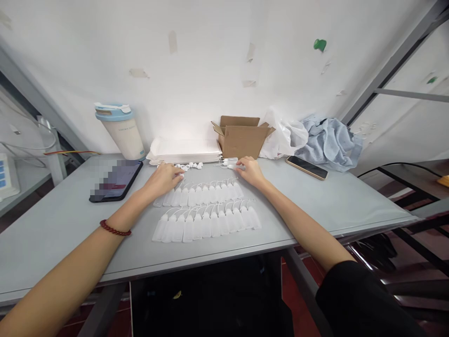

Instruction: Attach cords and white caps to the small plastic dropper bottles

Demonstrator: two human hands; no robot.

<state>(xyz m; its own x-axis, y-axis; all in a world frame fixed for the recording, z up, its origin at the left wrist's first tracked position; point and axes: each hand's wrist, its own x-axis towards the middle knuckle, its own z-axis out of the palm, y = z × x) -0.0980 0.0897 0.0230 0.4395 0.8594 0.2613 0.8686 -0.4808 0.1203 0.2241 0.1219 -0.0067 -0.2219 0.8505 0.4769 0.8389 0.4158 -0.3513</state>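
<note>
My left hand (164,179) and right hand (251,172) are apart, grips unclear; I'd pinch lightly, clear of the near bottles (206,227).

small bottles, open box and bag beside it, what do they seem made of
Small bottles: probably plastic, fairly matte, judging by their milky translucence. Open box: apparently cardboard, matte brown, with creased flaps. Bag: likely thin white plastic film, slightly glossy, from its crinkles and highlights.

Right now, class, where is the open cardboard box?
In the head view, the cardboard box stands right of centre, just beyond the right hand, between the white stack and the white plastic bag.
</note>
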